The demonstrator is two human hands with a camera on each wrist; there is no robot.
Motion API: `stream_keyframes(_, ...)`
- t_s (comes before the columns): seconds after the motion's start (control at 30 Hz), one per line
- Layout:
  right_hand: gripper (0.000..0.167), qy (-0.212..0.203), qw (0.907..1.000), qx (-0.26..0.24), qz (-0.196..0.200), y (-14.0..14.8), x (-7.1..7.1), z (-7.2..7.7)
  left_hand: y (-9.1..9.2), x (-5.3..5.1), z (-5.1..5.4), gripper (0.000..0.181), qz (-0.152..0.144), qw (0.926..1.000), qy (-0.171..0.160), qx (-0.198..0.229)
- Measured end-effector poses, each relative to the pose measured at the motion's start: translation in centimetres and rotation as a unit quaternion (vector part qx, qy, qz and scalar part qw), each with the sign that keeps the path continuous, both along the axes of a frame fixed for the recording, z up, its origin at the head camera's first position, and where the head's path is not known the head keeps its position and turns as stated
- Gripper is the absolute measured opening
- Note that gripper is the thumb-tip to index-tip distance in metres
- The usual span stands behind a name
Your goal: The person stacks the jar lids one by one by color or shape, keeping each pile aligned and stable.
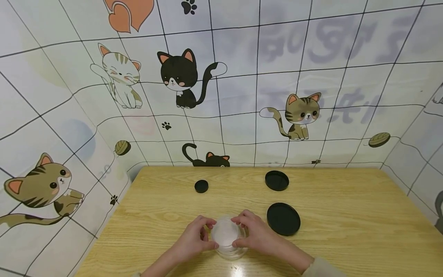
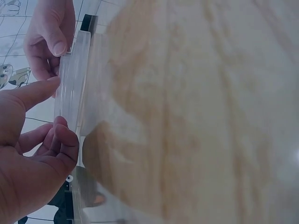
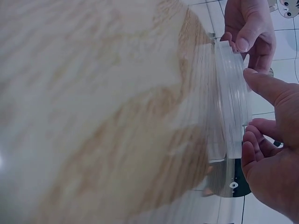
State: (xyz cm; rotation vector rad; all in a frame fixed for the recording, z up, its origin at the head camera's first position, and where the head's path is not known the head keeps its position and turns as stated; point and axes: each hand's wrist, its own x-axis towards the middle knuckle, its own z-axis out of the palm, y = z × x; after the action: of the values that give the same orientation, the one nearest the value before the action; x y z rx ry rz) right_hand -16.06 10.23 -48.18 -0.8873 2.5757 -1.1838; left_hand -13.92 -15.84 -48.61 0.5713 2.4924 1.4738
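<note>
A small clear round dish (image 1: 225,232) sits on top of a wider clear round dish (image 1: 238,255) near the table's front. My left hand (image 1: 194,235) pinches the upper dish at its left side, thumb toward me and fingers at the far side. From the right, my right hand (image 1: 257,235) pinches the same dish in a mirrored way. Seen edge-on in the left wrist view, the clear dishes (image 2: 72,88) form a low stack between both hands. In the right wrist view the stacked dishes (image 3: 230,100) stand beside my right fingertips.
Right of the hands lies a large black round lid (image 1: 283,219). A medium black lid (image 1: 277,180) is behind it, and a small black lid (image 1: 201,186) is at the back left. The wooden table (image 1: 346,215) meets a cat-patterned cloth (image 1: 238,127) behind.
</note>
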Motion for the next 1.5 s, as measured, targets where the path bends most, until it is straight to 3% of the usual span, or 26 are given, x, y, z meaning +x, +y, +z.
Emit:
stream_keyframes(0.2, 0.058, -0.011, 0.9999, 0.007, 0.004, 0.2, -0.1, 0.0, 0.2, 0.0, -0.1, 0.054, -0.006, 1.0000, -0.002, 0.006)
stream_keyframes(0.4, 0.058, -0.005, 0.9998, -0.017, 0.004, 0.9, -0.4, 1.2, 0.2, -0.4, 0.2, 0.056, -0.008, 0.9999, 0.005, 0.008)
stream_keyframes(0.67, 0.058, 0.019, 0.9992, -0.030, -0.017, 2.6, -1.0, 2.3, 0.5, -1.1, 1.7, 0.055, -0.015, 0.9995, 0.029, -0.001)
stream_keyframes(0.93, 0.055, 0.061, 0.9958, -0.041, -0.055, 5.0, -1.3, 3.3, 1.8, -2.0, 3.0, 0.055, -0.030, 0.9992, 0.025, 0.013)
stream_keyframes(1.2, 0.055, 0.106, 0.9888, -0.068, -0.080, 7.6, -1.1, 3.7, 4.2, -2.7, 3.0, 0.056, -0.053, 0.9971, 0.018, 0.051)
stream_keyframes(1.5, 0.060, 0.135, 0.9815, -0.075, -0.113, 10.6, 0.2, 4.0, 8.7, -3.1, 3.3, 0.062, -0.078, 0.9937, -0.014, 0.079)
